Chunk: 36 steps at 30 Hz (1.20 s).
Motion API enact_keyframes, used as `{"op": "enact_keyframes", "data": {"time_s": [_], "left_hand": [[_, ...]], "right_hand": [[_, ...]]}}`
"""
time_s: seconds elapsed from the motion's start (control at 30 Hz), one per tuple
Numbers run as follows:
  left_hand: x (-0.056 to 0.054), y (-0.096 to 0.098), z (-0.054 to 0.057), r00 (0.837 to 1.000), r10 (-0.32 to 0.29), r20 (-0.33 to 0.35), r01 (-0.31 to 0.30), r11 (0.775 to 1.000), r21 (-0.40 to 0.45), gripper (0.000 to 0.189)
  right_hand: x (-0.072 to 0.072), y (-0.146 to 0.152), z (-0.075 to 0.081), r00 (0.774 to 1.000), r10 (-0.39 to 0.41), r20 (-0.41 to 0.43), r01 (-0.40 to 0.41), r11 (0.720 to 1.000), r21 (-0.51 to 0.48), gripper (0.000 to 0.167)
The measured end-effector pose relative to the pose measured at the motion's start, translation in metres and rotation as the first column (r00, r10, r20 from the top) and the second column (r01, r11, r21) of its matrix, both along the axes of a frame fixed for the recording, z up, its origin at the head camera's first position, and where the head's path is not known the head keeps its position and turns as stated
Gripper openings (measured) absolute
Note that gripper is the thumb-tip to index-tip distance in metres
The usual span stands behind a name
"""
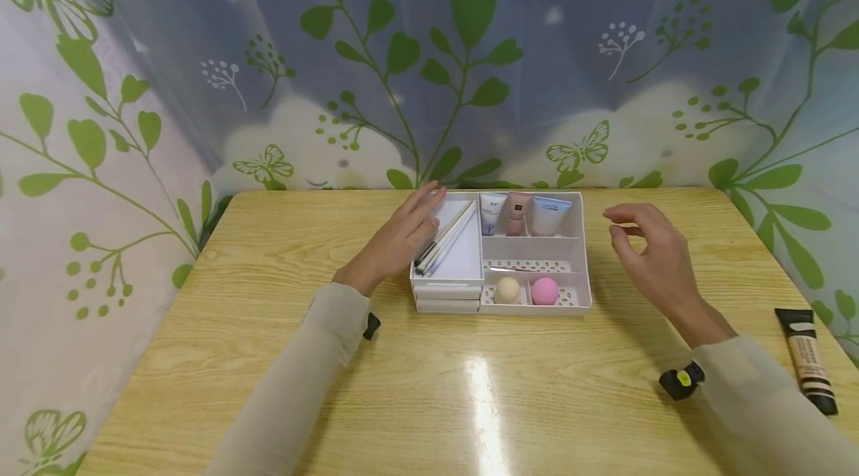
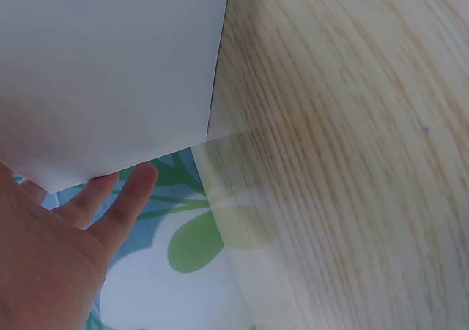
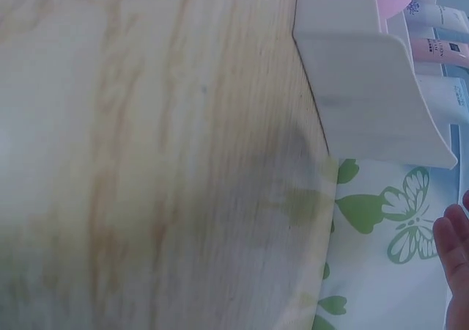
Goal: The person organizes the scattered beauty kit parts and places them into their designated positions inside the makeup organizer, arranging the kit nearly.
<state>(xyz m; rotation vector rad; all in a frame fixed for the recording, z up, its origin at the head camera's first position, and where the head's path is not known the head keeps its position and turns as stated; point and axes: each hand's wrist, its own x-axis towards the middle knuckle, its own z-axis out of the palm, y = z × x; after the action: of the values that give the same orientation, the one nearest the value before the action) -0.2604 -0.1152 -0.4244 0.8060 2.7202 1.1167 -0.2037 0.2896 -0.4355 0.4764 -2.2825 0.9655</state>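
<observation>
A white organizer box (image 1: 584, 252) sits on the table. My left hand (image 1: 401, 237) touches its upper left edge, fingers fairly straight; in the left wrist view the fingertips meet the edge of the white side wall (image 2: 110, 73). Makeup brushes (image 1: 446, 237) lie slanted in the left top tray, close to that hand. Three tubes stand in the back right compartments: white (image 1: 491, 213), pink (image 1: 517, 213) and light blue (image 1: 550, 215). A beige sponge ball (image 1: 507, 290) and a pink ball (image 1: 545, 291) occupy front compartments. Right of the box, my right hand (image 1: 654, 256) hovers with loosely bent fingers, holding nothing.
A black and beige tube (image 1: 807, 360) lies near the right edge of the wooden table (image 1: 403, 394). Drawers (image 1: 447, 298) show at the box's front left. A thin rod (image 1: 513, 269) lies in a middle compartment. Behind the table hangs a leaf-patterned curtain (image 1: 416, 51).
</observation>
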Motion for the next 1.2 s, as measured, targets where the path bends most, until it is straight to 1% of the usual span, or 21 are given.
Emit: {"op": "enact_keyframes", "data": {"time_s": [0.17, 0.33, 0.6, 0.9, 1.2], "left_hand": [[-0.001, 0.000, 0.000, 1.000, -0.002, 0.005, 0.002, 1.000, 0.014, 0.062], [-0.001, 0.000, -0.001, 1.000, -0.007, 0.007, 0.007, 1.000, 0.011, 0.062], [-0.001, 0.000, -0.002, 1.000, -0.010, -0.002, 0.010, 1.000, 0.014, 0.062], [-0.001, -0.001, -0.002, 1.000, -0.005, -0.002, 0.005, 1.000, 0.007, 0.062], [-0.002, -0.001, -0.003, 1.000, -0.010, -0.002, 0.010, 1.000, 0.010, 0.062]], "right_hand": [[0.004, 0.004, 0.001, 1.000, -0.001, -0.008, 0.001, 1.000, 0.002, 0.027], [0.006, 0.009, -0.001, 1.000, 0.006, -0.008, -0.006, 1.000, -0.004, 0.025], [0.012, 0.020, -0.004, 1.000, -0.019, 0.002, 0.019, 1.000, 0.019, 0.026], [0.014, 0.031, -0.007, 0.999, -0.029, -0.018, 0.029, 1.000, 0.004, 0.025], [0.021, 0.042, -0.012, 0.998, -0.054, -0.008, 0.054, 0.999, 0.001, 0.026]]}}
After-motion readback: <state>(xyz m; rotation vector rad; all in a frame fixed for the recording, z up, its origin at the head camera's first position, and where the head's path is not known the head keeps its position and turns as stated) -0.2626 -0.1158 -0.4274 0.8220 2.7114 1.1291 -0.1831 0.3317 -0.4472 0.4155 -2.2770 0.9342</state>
